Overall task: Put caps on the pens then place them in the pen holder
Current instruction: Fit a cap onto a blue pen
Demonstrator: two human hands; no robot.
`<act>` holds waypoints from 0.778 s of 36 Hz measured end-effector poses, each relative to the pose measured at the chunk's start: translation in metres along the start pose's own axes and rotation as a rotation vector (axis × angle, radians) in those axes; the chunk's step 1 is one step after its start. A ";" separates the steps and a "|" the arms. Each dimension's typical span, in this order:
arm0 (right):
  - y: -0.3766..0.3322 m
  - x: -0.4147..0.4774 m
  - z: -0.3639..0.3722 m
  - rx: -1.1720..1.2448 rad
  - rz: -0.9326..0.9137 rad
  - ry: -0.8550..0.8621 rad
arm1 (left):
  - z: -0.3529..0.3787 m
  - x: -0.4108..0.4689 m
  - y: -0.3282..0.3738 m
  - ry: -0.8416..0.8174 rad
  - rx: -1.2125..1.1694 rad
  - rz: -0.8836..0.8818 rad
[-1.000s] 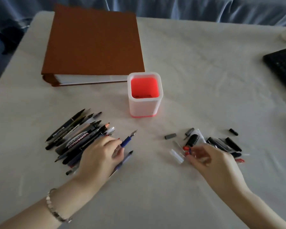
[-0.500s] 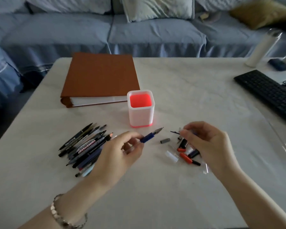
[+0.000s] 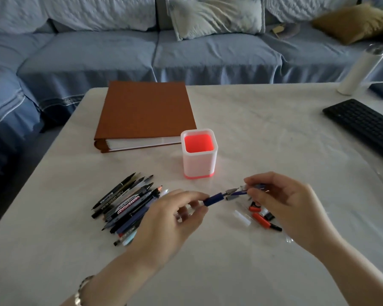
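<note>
Above the bench (image 3: 274,129) by the pen holder (image 3: 199,166) | your left hand (image 3: 170,219): fingers (image 3: 190,194) clamped on blue pen (image 3: 215,198) | right hand (image 3: 290,206): pinching cap (image 3: 253,187) | nib (image 3: 231,191) right at its mouth | square them up, then push home, I'd say.

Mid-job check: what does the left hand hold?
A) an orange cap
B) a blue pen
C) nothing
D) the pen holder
B: the left hand pinches the blue pen, its tip pointing at the cap held in the right hand.
</note>
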State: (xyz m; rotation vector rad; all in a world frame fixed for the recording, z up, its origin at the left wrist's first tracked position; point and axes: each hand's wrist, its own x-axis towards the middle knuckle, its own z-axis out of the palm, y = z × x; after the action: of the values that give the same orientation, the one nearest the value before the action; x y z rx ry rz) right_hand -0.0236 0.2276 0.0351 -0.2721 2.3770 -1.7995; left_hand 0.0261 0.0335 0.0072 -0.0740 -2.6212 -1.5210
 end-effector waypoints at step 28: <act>0.031 0.004 0.008 -0.418 -0.238 -0.121 | 0.012 0.014 -0.018 -0.193 -0.086 -0.225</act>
State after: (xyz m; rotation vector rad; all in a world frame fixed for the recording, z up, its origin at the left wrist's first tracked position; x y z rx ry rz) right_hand -0.0274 0.2276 0.0028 -0.7168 2.7027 -1.2975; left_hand 0.0094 0.0347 -0.0120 0.0730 -2.7924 -1.7818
